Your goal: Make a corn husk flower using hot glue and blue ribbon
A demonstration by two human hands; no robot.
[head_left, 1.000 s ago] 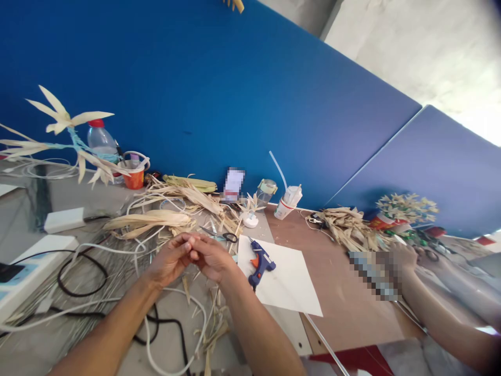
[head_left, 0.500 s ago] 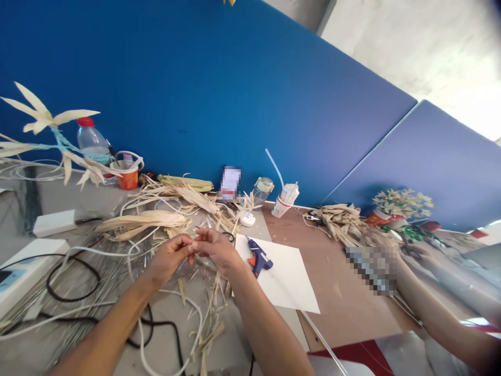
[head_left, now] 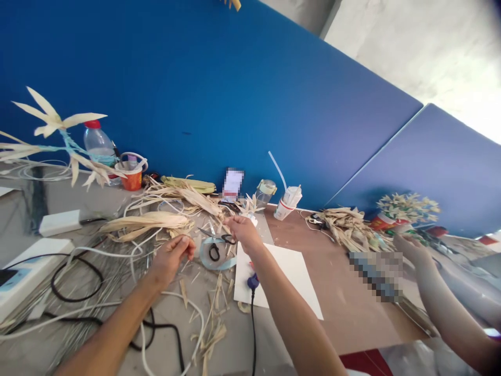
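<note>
My left hand (head_left: 172,261) hovers over the cluttered table with thumb and fingers pinched together; whatever sits between them is too small to make out. Farther forward, my right hand (head_left: 240,230) has its fingers curled together beside the corn husk strips (head_left: 213,203), and what they grip, if anything, is hidden. Just behind it stands a small pale husk flower (head_left: 249,205). Between my hands lie black-handled scissors (head_left: 214,251) across a roll of light blue tape (head_left: 225,265). A blue glue gun (head_left: 253,282) on the white paper (head_left: 291,266) is mostly covered by my right forearm.
A power strip (head_left: 35,266), cables and thin wires cover the left. At the back stand a paper cup of sticks (head_left: 285,208), a jar (head_left: 266,190), a phone (head_left: 233,183) and a husk-flower branch (head_left: 64,136). At right is a co-worker's hand (head_left: 410,248).
My hands were together and are now apart. The right one has moved forward and right, over the paper's edge; the left stays near its place. The scissors and tape have come into sight.
</note>
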